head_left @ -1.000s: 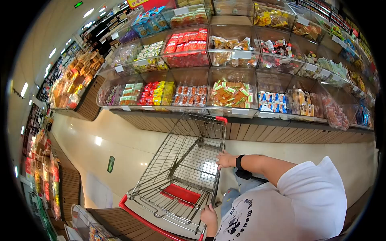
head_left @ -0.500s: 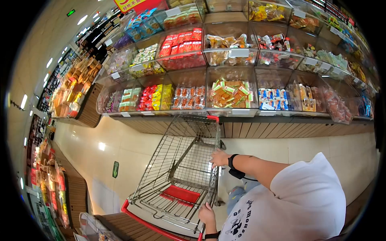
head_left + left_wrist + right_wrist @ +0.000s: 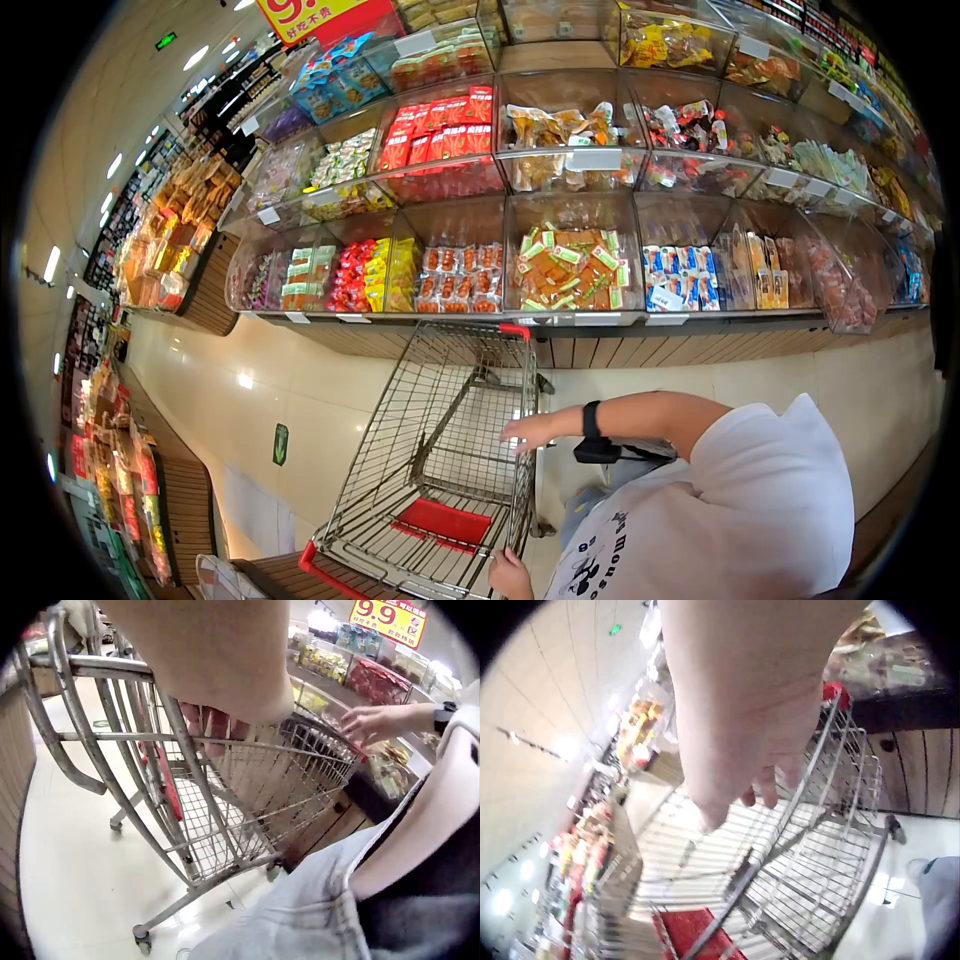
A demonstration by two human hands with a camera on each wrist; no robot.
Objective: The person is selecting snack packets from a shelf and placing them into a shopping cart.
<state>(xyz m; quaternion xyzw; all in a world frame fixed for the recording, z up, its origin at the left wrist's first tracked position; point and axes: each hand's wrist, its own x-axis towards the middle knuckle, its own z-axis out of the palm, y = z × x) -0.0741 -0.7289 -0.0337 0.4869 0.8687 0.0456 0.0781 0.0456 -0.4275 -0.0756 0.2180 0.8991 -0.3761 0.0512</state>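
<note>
An unloaded metal shopping cart [image 3: 440, 440] with red corner and handle parts stands against the snack display. My left hand [image 3: 510, 575] grips the cart's side rail near the handle; in the left wrist view its fingers [image 3: 216, 731] curl over to the inner side of the wire frame. Farther forward, my right hand [image 3: 530, 431] hovers at the same side rail with its fingers reaching over the basket. The right wrist view shows those fingers [image 3: 765, 787] loosely extended and holding nothing. A black band [image 3: 591, 420] circles the right wrist.
Clear bins hold red packets [image 3: 435, 130], flat brown snacks [image 3: 570, 265] and blue-white packs [image 3: 680, 275]. Their wood-slat base [image 3: 640, 350] borders the cart's front. More goods stand on a left display [image 3: 170, 240]. A green floor arrow [image 3: 280, 443] marks the aisle.
My right hand has come up off the side rail, its fingers straightening over the basket. The left hand keeps its hold. The bins sit slightly lower in view.
</note>
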